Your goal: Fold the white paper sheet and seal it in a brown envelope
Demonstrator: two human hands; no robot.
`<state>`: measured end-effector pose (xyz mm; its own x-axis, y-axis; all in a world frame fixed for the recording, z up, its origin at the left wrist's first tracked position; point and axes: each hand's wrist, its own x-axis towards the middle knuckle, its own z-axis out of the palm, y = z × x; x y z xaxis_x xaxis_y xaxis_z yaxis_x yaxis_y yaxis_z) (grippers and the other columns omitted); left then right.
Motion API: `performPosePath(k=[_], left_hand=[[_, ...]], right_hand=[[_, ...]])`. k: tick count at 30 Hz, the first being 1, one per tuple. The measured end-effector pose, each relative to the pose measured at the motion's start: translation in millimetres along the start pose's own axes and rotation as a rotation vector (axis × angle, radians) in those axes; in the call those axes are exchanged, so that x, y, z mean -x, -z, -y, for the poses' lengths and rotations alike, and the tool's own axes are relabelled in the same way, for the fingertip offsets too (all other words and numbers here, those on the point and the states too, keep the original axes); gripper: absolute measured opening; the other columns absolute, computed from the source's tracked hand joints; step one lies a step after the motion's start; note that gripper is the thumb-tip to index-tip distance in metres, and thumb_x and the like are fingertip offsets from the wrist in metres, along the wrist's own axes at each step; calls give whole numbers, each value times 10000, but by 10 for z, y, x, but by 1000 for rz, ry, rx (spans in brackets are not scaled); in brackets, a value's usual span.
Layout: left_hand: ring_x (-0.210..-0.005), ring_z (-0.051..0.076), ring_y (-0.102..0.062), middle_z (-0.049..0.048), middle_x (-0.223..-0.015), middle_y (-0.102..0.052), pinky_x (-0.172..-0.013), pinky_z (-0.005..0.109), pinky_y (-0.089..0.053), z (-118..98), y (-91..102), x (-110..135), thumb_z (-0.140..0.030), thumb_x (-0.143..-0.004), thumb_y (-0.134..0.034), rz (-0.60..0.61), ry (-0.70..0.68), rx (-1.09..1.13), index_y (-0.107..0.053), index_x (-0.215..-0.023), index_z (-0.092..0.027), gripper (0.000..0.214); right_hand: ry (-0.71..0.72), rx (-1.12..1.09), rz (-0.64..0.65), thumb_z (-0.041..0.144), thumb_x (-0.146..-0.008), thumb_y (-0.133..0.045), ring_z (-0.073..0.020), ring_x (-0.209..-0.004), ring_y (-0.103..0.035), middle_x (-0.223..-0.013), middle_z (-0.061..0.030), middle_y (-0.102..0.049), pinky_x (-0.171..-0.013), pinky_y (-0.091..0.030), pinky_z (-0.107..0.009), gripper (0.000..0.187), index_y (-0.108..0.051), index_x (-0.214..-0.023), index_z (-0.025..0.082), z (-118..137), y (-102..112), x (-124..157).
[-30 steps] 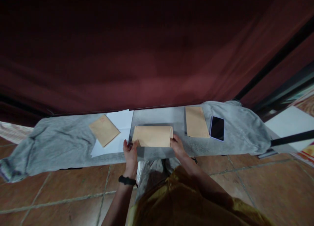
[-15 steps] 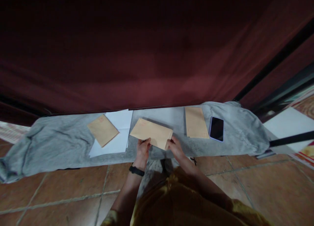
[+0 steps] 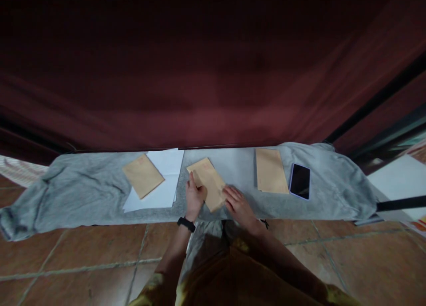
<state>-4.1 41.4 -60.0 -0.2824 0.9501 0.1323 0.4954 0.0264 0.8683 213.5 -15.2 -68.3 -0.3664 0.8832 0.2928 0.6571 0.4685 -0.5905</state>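
A brown paper envelope (image 3: 210, 182) lies slanted in front of me, with faint red print near its far end. At its left edge is my left hand (image 3: 194, 196), the index finger stretched along the edge and the thumb over the paper. My right hand (image 3: 238, 205) grips the lower right edge, fingers close together over it; its thumb is hidden. Left of these, another brown envelope (image 3: 143, 176) rests across white paper sheets (image 3: 169, 168). To the right a further brown envelope (image 3: 271, 170) lies flat beside a phone (image 3: 300, 182) with a dark screen and lilac case.
Grey cloth (image 3: 89, 190) covers the long, narrow surface beneath these things, wrinkled at both ends. A dark red upright panel (image 3: 206, 119) rises directly behind it. Tiled floor (image 3: 100, 270) shows below the front edge. Black bars (image 3: 404, 203) stand at the right.
The envelope between my hands has turned clockwise to a steeper slant and its near end has come closer to me. My right hand has shifted from its end to its right edge.
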Motion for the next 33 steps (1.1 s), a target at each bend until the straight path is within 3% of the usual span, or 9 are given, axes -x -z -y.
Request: performPosePath(k=[2, 5, 9, 14, 19, 23, 26, 29, 33], left_hand=[[-1444, 392, -401, 194, -1531, -468, -1161, 617, -347, 19, -67, 44, -261, -900, -562, -44, -115, -334, -382, -1548, -170, 679], [-1553, 378, -187, 133, -1653, -328, -1210, 688, -160, 36, -218, 29, -372, -985, -471, 38, -246, -590, -421, -1542, -252, 572], [-1551, 355, -216, 146, -1656, -312, -1226, 661, -122, 59, -368, -217, -455, -1018, -389, 148, -281, -656, -350, -1584, -219, 614], [-1568, 305, -174, 114, -1657, -316, -1262, 594, -110, 44, -407, -397, -389, -1019, -361, 279, -330, -660, -307, -1601, -194, 616], [-1562, 235, -211, 77, -1662, -312, -1283, 503, -168, 41, -307, -58, -344, -1034, -330, 423, -487, -635, -293, -1604, -204, 587], [-1549, 225, -251, 93, -1653, -332, -1271, 475, -224, 89, -86, 352, -394, -1055, -328, 504, -547, -587, -319, -1588, -183, 573], [-1538, 253, -283, 110, -1644, -350, -1255, 485, -271, 103, 79, 568, -477, -1029, -422, 549, -572, -539, -378, -1560, -185, 608], [-1497, 230, -371, 95, -1588, -454, -1235, 467, -328, 80, 143, 668, -392, -1040, -411, 534, -535, -477, -458, -1512, -208, 508], [-1431, 223, -462, 102, -1509, -547, -1205, 455, -383, 49, 64, 729, -257, -1038, -359, 422, -451, -428, -543, -1439, -196, 445]], right_hand=[[63, 91, 72, 222, -1013, -462, -243, -1415, -479, -1515, -89, -548, -1217, -357, -512, 441, -556, -1444, 231, 22, -7, 11], [75, 162, 83, 227, -1023, -448, -241, -1426, -472, -1535, -88, -526, -1224, -347, -506, 450, -534, -1465, 223, 31, -39, 26], [99, 182, 100, 245, -1023, -458, -242, -1432, -468, -1553, -91, -503, -1225, -350, -504, 461, -519, -1479, 222, -7, -86, 39], [97, 169, 110, 261, -1007, -499, -250, -1414, -493, -1524, -100, -537, -1204, -391, -512, 446, -554, -1448, 225, -50, -87, 27], [125, 110, 145, 264, -979, -552, -250, -1384, -521, -1492, -93, -571, -1165, -446, -494, 445, -575, -1423, 242, -118, 12, -22], [147, 105, 200, 251, -978, -561, -246, -1344, -548, -1461, -73, -598, -1139, -458, -473, 414, -596, -1391, 260, -203, 100, -73], [179, 106, 238, 245, -991, -546, -246, -1304, -568, -1422, -69, -625, -1116, -457, -460, 349, -637, -1328, 255, -249, 153, -158], [182, 91, 256, 226, -1009, -499, -230, -1232, -602, -1323, -56, -680, -1064, -472, -431, 290, -684, -1230, 263, -257, 169, -289], [102, 130, 201, 224, -1020, -443, -240, -1133, -634, -1207, -75, -714, -1003, -477, -416, 294, -709, -1144, 243, -190, 102, -399]])
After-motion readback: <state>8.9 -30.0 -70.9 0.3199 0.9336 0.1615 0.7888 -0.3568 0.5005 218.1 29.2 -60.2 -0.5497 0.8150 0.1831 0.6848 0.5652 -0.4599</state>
